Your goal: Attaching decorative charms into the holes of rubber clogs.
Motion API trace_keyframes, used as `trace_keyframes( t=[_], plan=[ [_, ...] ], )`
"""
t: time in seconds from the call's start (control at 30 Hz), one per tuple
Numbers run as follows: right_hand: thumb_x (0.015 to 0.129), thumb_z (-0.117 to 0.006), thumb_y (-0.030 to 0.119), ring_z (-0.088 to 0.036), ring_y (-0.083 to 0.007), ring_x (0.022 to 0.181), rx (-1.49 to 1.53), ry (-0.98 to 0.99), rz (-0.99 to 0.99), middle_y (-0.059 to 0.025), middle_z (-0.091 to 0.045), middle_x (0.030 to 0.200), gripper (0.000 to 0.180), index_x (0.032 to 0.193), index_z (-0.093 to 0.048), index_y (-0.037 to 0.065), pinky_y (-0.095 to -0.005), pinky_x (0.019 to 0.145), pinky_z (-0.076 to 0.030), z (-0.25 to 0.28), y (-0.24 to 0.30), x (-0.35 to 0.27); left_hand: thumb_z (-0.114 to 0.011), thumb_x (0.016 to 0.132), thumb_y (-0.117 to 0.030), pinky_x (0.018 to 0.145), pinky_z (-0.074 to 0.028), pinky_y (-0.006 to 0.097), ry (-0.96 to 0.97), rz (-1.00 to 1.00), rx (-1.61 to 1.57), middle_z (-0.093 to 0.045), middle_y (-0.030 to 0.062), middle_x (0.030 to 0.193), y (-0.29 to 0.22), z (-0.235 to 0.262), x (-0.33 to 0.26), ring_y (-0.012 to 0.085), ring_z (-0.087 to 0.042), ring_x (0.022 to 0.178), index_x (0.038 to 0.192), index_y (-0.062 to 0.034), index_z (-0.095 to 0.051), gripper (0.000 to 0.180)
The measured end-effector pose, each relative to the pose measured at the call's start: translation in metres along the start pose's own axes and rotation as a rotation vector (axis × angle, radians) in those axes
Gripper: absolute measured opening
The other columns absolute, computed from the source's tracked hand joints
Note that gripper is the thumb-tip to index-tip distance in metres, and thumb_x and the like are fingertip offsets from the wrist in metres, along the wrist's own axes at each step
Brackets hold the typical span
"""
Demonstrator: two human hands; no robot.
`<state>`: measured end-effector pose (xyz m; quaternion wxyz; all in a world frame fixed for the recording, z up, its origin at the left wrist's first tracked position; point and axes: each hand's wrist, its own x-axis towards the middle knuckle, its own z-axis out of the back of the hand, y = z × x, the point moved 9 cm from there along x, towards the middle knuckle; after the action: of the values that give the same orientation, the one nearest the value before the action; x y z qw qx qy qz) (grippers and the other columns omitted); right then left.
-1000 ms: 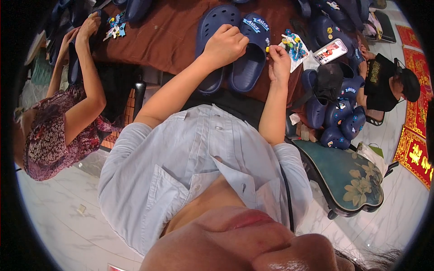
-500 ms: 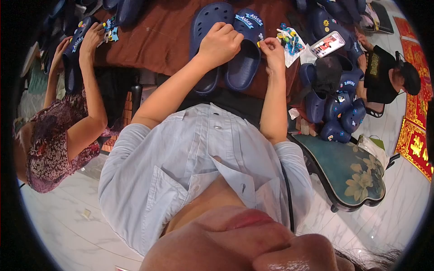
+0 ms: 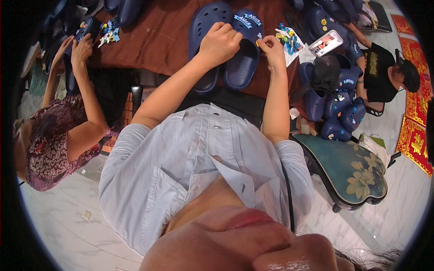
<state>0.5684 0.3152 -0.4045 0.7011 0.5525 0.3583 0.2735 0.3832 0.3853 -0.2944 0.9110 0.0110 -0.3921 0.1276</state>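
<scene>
Two navy clogs lie side by side on the brown cloth in front of me. The right clog (image 3: 239, 74) has white-and-blue lettered charms (image 3: 247, 21) and a small pale charm on its upper. My left hand (image 3: 220, 43) is closed at its inner edge, over the opening, with the fingertips partly hidden. Beside the outer edge, my right hand (image 3: 273, 50) pinches a small yellow charm (image 3: 258, 43), mostly covered by the fingers. The left clog (image 3: 203, 25) has no charms showing and lies partly under my left hand and forearm.
Loose colourful charms (image 3: 291, 39) lie on white paper beside a phone (image 3: 326, 43). Decorated clogs (image 3: 339, 104) pile up at right, near a green stool (image 3: 346, 169). A co-worker at left handles another clog (image 3: 86, 28); another person (image 3: 382, 74) works at right.
My hands stay at the right clog, the right one still pinching the yellow charm. The co-worker at left has lowered their hands on their clog. At right, the other person's arm reaches farther forward.
</scene>
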Motion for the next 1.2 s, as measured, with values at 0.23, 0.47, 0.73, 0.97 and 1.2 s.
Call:
trace_keyframes(
  t=[0.23,0.47,0.73,0.97,1.2],
  plan=[
    [0.085,-0.079,0.011,-0.053,-0.0088,0.069,0.038,-0.256,0.258,0.0010,-0.059,0.078,0.018,0.091,-0.064,0.005,-0.0242,0.064,-0.043,0.036,0.001,-0.010,-0.072,0.073,-0.017,0.086,-0.048,0.035,0.002,-0.040,0.008,-0.066,0.0006,0.074,-0.003,0.003,0.001,0.0187,-0.063,0.083,0.074,-0.0121,-0.062,0.011],
    [0.083,-0.074,0.016,-0.055,-0.0385,0.107,-1.268,-0.631,0.317,-0.0157,-0.061,0.113,0.026,0.106,-0.068,0.006,-0.0480,0.089,-0.047,0.081,0.024,-0.030,-0.073,0.074,-0.018,0.086,-0.048,0.035,0.065,-0.016,0.027,-0.066,-0.0005,0.078,0.000,-0.001,-0.001,0.0174,-0.064,0.086,0.080,-0.0124,-0.064,0.012],
    [0.084,-0.072,0.012,-0.059,-0.0373,0.097,-1.124,-0.650,0.379,-0.0175,-0.063,0.102,0.022,0.103,-0.067,0.005,-0.0467,0.083,-0.048,0.094,0.020,-0.034,-0.073,0.075,-0.019,0.088,-0.048,0.035,0.076,-0.023,0.042,-0.067,-0.0011,0.081,-0.001,-0.004,0.000,0.0171,-0.064,0.088,0.083,-0.0126,-0.065,0.013],
    [0.089,-0.071,0.007,-0.064,-0.0212,0.069,-0.447,-0.665,0.510,-0.0131,-0.067,0.084,0.015,0.100,-0.064,0.000,-0.0353,0.068,-0.052,0.090,0.048,-0.061,-0.076,0.078,-0.015,0.091,-0.048,0.039,-0.050,0.069,-0.149,-0.069,0.0062,0.097,0.007,0.035,0.007,0.0225,-0.063,0.102,0.104,-0.0097,-0.072,0.027],
    [0.096,-0.067,0.008,-0.067,-0.0135,0.072,0.343,-0.259,0.380,-0.0077,-0.070,0.084,0.007,0.096,-0.062,0.002,-0.0228,0.065,-0.050,0.023,0.059,-0.044,-0.077,0.078,-0.006,0.084,-0.054,0.037,-0.135,0.184,-0.334,-0.069,0.0093,0.101,0.009,0.069,-0.002,0.0283,-0.066,0.097,0.108,-0.0055,-0.071,0.030]
  ],
)
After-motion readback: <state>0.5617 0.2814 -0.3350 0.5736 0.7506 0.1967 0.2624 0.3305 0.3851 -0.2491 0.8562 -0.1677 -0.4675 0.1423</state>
